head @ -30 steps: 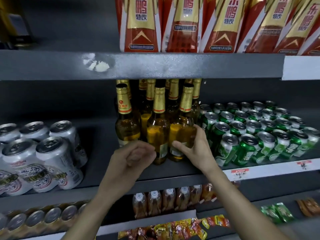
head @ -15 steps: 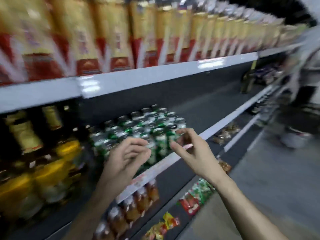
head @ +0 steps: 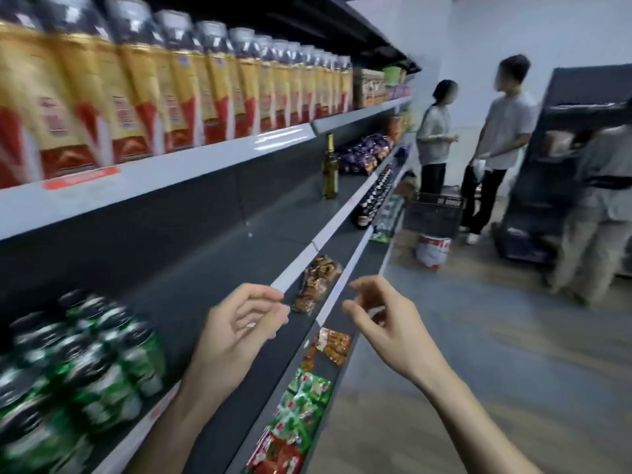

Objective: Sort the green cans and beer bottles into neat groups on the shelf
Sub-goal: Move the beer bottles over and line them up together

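Holding nothing: left hand (head: 239, 331) and right hand (head: 383, 323) both empty, fingers loosely curled and half spread, raised side by side in front of the middle shelf (head: 219, 275), apart from each other and touching no goods. Green cans (head: 78, 367) grouped at the lower left on that same shelf, blurred, standing close together, just beside the left forearm. One beer bottle (head: 330, 167) alone, upright, far along the same shelf, well apart from the cans, with bare dark board between. Purple snack bags (head: 364, 155) piled just behind the bottle. Tall red and gold drink bottles (head: 191, 87) in a long row on the shelf above. Brown snack packets (head: 316, 283) on the lower shelf between the two hands, an orange packet (head: 335, 342) under the right hand, green and red packets (head: 297, 412) lower down. Three people standing at the far end of the aisle, beside a dark basket (head: 432, 212) and a white bucket (head: 431, 251).
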`<action>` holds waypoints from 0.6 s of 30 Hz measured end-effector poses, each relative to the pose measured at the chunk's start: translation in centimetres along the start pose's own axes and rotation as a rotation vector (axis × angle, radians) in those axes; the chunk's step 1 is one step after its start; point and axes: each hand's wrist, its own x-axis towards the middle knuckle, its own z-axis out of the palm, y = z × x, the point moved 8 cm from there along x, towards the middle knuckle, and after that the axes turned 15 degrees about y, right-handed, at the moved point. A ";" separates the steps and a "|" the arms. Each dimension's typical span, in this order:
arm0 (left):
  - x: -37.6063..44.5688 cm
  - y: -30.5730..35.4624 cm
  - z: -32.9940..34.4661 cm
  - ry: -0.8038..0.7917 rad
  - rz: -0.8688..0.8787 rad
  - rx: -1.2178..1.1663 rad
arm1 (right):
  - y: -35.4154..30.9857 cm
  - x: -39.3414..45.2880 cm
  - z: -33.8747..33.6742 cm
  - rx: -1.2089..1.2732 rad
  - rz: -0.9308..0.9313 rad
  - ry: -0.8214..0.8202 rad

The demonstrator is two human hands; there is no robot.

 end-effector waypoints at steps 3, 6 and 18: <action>4.5 -2.1 4.6 -0.032 0.008 -0.037 | 4.1 3.7 -0.5 -0.043 0.014 0.020; 9.8 -4.8 9.2 -0.038 -0.001 -0.081 | 8.3 8.7 -0.1 -0.079 0.019 0.028; 32.7 -11.8 24.0 -0.002 -0.047 -0.168 | 21.4 31.8 3.5 -0.207 0.028 0.020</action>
